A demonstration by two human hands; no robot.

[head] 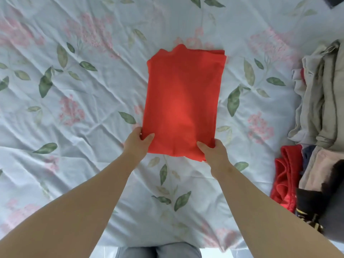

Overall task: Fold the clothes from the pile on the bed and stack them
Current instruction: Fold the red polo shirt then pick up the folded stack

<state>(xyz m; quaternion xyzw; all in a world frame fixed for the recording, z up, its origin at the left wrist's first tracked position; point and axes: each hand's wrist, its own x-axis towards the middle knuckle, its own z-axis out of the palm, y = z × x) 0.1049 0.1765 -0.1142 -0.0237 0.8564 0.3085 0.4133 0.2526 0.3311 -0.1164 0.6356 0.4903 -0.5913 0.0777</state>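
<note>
fingers [149,136]: curled on the near short edge of the red garment [182,101]; thumbs on top, the rest tucked under the cloth
left hand [135,144]: pinches the near-left corner
right hand [216,153]: pinches the near-right corner
garment place: flat at the middle of the bed [74,108], straight ahead of both hands, already a narrow rectangle
long axis: away from the body, far end uneven
nearer hand: neither, one per corner
likely next: near edge over to far edge, judged from the grip
pile [320,101]: right edge of bed, well apart, right-hand side
hidden: fingertips under the cloth; pile cut off by frame; no folded stack made out
</note>
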